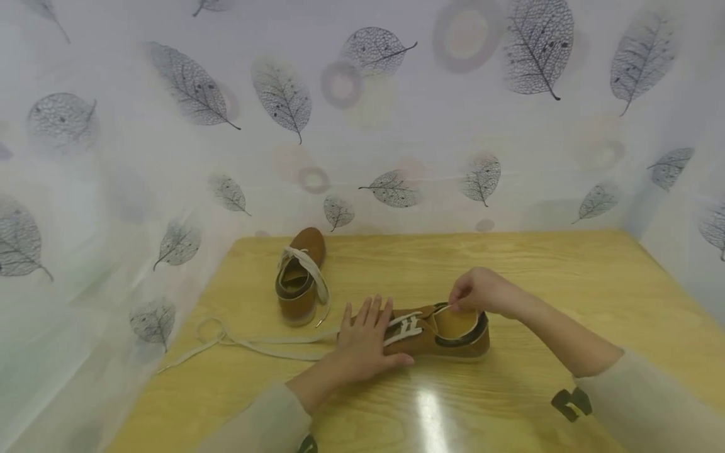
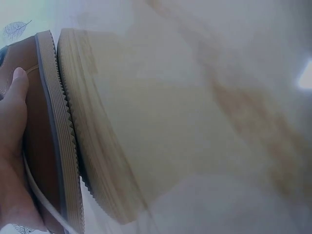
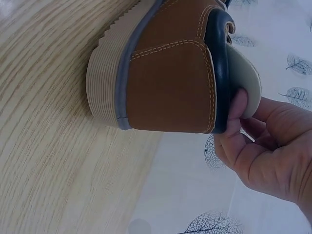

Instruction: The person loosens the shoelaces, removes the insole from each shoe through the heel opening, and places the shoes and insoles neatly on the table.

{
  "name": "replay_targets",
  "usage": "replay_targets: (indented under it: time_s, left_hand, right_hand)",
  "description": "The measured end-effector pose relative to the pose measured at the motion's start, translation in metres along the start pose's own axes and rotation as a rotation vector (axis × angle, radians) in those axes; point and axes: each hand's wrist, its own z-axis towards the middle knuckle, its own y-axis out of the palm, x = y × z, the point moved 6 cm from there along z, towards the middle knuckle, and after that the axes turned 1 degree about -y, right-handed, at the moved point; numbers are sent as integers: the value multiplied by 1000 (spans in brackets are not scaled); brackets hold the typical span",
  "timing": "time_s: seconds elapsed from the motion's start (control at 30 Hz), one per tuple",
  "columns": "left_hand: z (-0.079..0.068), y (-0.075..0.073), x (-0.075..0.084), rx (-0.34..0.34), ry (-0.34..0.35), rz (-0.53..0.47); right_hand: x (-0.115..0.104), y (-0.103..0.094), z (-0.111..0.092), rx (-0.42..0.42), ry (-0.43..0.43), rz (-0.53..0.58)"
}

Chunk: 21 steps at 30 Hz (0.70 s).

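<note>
A brown shoe [image 1: 416,348] lies on the table with its toe to the left and its heel to the right. My left hand [image 1: 365,346] rests over the toe end with straight, spread fingers; the left wrist view shows the thumb [image 2: 18,90] along the shoe's brown side [image 2: 41,151]. At the heel opening, my right hand [image 1: 481,292] pinches the edge of an insole [image 3: 246,78]. The insole's heel end stands above the dark collar [image 3: 219,73], while its front part is hidden inside the shoe. Loosened white laces [image 1: 277,341] trail left from under my left hand.
A second brown shoe [image 1: 297,305] stands behind and to the left, its pale lace [image 1: 308,264] draped over the opening. The wooden table [image 1: 538,270] meets a leaf-patterned curtain [image 1: 396,138] at its back and sides.
</note>
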Motion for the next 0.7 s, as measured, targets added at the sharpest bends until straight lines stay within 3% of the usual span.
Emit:
replay_targets:
  time_s: [0.7]
  left_hand:
    - [0,-1,1,17,-7,30]
  right_hand:
    - [10,-9,-7,-41,4,109]
